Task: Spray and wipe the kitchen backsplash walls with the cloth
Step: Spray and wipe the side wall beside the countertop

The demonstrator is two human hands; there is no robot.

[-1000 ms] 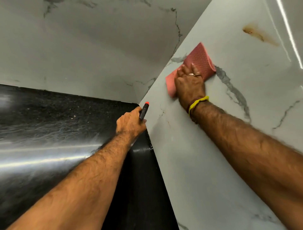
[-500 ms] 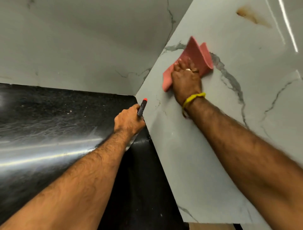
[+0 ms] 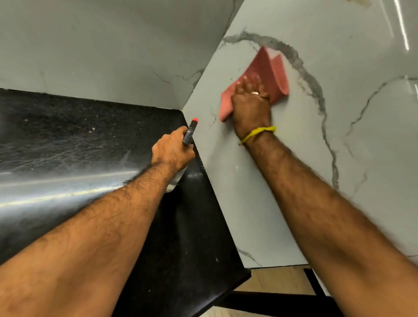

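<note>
A pink cloth (image 3: pixel 270 72) lies against the white marble backsplash wall (image 3: pixel 226 181) on the right, its upper part folded away from the wall. My right hand (image 3: pixel 251 108) presses it to the wall just right of the corner, fingers bent over its lower part; the fingertips are blurred. My left hand (image 3: pixel 173 151) grips a spray bottle (image 3: pixel 191 131) with a black head and a red nozzle tip. The nozzle points up toward the corner. Most of the bottle is hidden by the hand, with a bit of clear body showing below it.
A black speckled countertop (image 3: pixel 79 147) fills the left and middle, meeting a second grey-veined backsplash wall (image 3: pixel 113 45) at the back. The counter's front edge (image 3: pixel 237 285) and some light floor show at the bottom right. A brown stain (image 3: pixel 362 2) sits at the top edge.
My right hand has slid the cloth down and to the right along the wall, and the cloth has bunched up. The view has tilted down. My left hand keeps the bottle near the corner.
</note>
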